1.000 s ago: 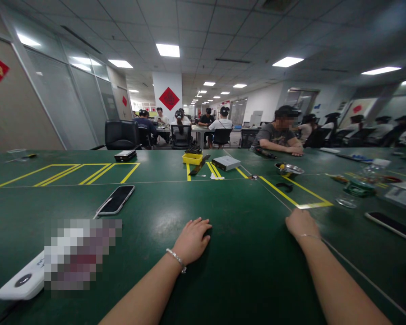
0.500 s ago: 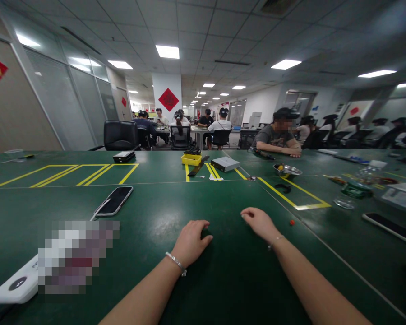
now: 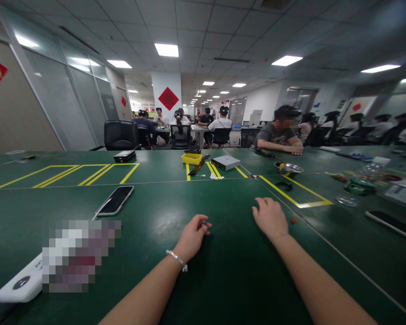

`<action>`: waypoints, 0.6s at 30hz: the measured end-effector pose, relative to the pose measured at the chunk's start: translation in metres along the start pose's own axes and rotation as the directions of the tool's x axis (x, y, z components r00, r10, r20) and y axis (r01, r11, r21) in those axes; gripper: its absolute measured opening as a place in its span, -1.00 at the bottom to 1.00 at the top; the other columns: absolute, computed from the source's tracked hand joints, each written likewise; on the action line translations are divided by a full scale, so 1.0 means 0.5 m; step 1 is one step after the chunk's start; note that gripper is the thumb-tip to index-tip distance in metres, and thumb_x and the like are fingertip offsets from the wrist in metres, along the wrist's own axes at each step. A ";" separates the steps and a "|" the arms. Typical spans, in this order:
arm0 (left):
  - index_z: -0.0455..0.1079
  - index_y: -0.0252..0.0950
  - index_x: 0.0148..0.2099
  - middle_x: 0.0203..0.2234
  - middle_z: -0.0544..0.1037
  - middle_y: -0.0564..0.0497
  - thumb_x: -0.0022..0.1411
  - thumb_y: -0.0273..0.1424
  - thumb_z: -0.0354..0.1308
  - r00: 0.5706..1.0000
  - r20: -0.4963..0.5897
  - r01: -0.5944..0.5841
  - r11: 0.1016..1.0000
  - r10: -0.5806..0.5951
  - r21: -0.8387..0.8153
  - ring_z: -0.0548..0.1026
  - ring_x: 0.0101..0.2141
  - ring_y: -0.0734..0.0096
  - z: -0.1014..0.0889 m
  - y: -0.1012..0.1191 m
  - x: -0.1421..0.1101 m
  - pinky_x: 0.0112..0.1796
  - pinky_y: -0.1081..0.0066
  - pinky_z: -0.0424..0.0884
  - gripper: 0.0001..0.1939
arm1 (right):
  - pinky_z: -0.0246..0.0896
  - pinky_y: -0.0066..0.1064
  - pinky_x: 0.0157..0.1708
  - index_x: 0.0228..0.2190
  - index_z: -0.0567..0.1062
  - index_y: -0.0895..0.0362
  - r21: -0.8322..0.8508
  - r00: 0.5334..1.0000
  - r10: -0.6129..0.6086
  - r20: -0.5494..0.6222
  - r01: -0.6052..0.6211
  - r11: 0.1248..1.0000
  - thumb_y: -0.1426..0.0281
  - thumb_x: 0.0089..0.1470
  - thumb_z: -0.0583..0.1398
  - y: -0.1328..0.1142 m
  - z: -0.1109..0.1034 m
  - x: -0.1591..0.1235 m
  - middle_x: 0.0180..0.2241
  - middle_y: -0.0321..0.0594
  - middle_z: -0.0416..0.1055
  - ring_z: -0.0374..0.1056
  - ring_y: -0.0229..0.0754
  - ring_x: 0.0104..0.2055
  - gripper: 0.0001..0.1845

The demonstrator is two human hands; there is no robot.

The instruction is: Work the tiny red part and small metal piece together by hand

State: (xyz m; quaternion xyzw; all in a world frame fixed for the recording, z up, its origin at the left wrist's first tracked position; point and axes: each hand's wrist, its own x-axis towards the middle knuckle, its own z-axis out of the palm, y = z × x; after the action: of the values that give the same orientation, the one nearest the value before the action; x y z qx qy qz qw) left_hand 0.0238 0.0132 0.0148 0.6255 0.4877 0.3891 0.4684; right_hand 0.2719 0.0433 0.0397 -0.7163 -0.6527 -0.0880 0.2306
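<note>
My left hand point(image 3: 192, 235) is just over the green table point(image 3: 223, 266), its thumb and fingers curled together. Something small and pale shows between the fingertips, too small to name. To the right, my right hand point(image 3: 270, 219) is palm down with the fingers stretched forward and the thumb apart; nothing shows in it. A tiny orange-red piece point(image 3: 293, 220) lies on the table just right of that hand.
A phone point(image 3: 117, 201) with a white cable and a white device point(image 3: 18, 284) lie on the left. Farther back are a yellow tray point(image 3: 191, 159), a grey box point(image 3: 225, 162) and a metal bowl point(image 3: 291, 168). On the right stand a plastic bottle point(image 3: 360, 184) and another phone point(image 3: 397, 225). A person point(image 3: 279, 135) sits across.
My left hand's fingers have curled in around something small. The right hand has moved right and slightly forward, and its fingers have gone from bunched to stretched out.
</note>
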 end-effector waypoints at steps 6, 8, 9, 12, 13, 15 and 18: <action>0.11 -0.30 -0.25 -0.22 0.44 -0.08 0.04 -0.55 -0.03 0.996 -0.021 0.080 0.967 -0.088 -0.241 0.45 -0.43 0.55 -0.005 -0.002 0.009 -0.56 0.58 0.22 -0.82 | 0.10 -0.12 -0.31 -0.14 0.32 0.21 -0.281 0.909 0.380 0.170 -0.325 0.903 0.25 -0.01 -0.13 0.200 0.015 0.023 -0.18 0.15 0.24 0.18 0.10 -0.14 -0.53; 0.13 -0.31 -0.28 -0.25 0.45 -0.09 0.03 -0.52 0.00 0.996 -0.019 0.083 0.962 -0.091 -0.259 0.45 -0.44 0.53 -0.008 -0.001 0.009 -0.56 0.58 0.22 -0.85 | 0.12 -0.16 -0.33 -0.26 0.40 0.23 -0.300 0.897 0.369 0.246 -0.291 0.908 0.33 -0.02 -0.12 0.210 0.019 0.022 -0.23 0.14 0.28 0.21 0.08 -0.18 -0.59; 0.15 -0.32 -0.28 -0.27 0.46 -0.09 0.03 -0.50 0.01 0.996 -0.016 0.082 0.961 -0.089 -0.264 0.45 -0.44 0.53 -0.010 0.000 0.008 -0.56 0.58 0.22 -0.85 | 0.13 -0.18 -0.34 -0.32 0.43 0.24 -0.313 0.896 0.360 0.258 -0.275 0.909 0.38 -0.04 -0.10 0.208 0.019 0.021 -0.24 0.14 0.29 0.22 0.07 -0.19 -0.62; 0.19 -0.34 -0.24 -0.30 0.47 -0.09 0.04 -0.46 0.02 0.996 -0.016 0.075 0.961 -0.083 -0.267 0.44 -0.45 0.54 -0.015 0.001 0.008 -0.56 0.58 0.21 -0.82 | 0.15 -0.23 -0.37 -0.41 0.46 0.26 -0.337 0.900 0.359 0.247 -0.267 0.903 0.48 -0.11 -0.05 0.193 0.015 0.020 -0.26 0.12 0.31 0.25 0.02 -0.23 -0.69; 0.20 -0.35 -0.22 -0.30 0.47 -0.09 0.05 -0.45 0.01 0.997 -0.013 0.070 0.961 -0.076 -0.267 0.44 -0.45 0.54 -0.016 0.001 0.008 -0.56 0.58 0.21 -0.81 | 0.16 -0.24 -0.38 -0.42 0.46 0.26 -0.336 0.900 0.361 0.245 -0.271 0.902 0.50 -0.12 -0.05 0.189 0.013 0.020 -0.27 0.11 0.32 0.26 0.01 -0.25 -0.69; 0.19 -0.35 -0.18 -0.30 0.47 -0.09 0.07 -0.44 -0.02 0.998 -0.016 0.061 0.961 -0.068 -0.268 0.43 -0.46 0.55 -0.017 -0.001 0.008 -0.56 0.58 0.21 -0.79 | 0.16 -0.26 -0.39 -0.43 0.46 0.27 -0.321 0.898 0.368 0.239 -0.285 0.903 0.51 -0.12 -0.05 0.183 0.009 0.022 -0.32 0.09 0.33 0.28 -0.01 -0.28 -0.69; 0.17 -0.34 -0.16 -0.27 0.45 -0.11 0.10 -0.42 -0.06 0.997 -0.025 0.058 0.960 -0.068 -0.273 0.43 -0.47 0.56 -0.016 -0.001 0.008 -0.56 0.57 0.22 -0.78 | 0.16 -0.28 -0.37 -0.40 0.46 0.24 -0.198 0.928 0.310 0.205 -0.270 0.942 0.46 -0.10 -0.03 0.164 0.007 0.029 -0.33 0.04 0.33 0.29 -0.06 -0.31 -0.71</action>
State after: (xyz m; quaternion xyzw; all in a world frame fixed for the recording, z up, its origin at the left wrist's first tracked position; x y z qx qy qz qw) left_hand 0.0171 0.0186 0.0165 0.5328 0.4572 0.4479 0.5537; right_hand 0.3530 0.0544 0.0250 -0.8272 -0.5521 -0.0223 0.1021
